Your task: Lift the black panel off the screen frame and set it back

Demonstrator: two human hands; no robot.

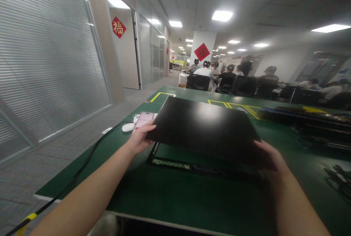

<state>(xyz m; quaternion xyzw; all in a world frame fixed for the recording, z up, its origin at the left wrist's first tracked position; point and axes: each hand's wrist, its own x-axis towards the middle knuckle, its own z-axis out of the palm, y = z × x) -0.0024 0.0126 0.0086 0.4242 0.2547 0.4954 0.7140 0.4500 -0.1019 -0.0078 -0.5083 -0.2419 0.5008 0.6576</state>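
Note:
A large flat black display panel (pixel 203 130) is held up above the green table, tilted, with a glossy reflection on its face. My left hand (pixel 139 138) grips its left edge, thumb on top and fingers beneath. At the opposite edge, my right hand (pixel 270 155) is closed on the panel's right side, partly in shadow. Below the panel lies a thin black frame (pixel 152 153), with a green circuit strip (pixel 171 163) along its near side. The panel hides most of that frame.
Left of the panel lie a phone (pixel 144 119) and a white mouse-like object (pixel 128 127). A black cable (pixel 87 159) crosses the table's left edge. Dark panels (pixel 323 126) are stacked at right, near black cables (pixel 338 181). Yellow tape (pixel 219 101) marks the green table (pixel 153 199). People sit beyond.

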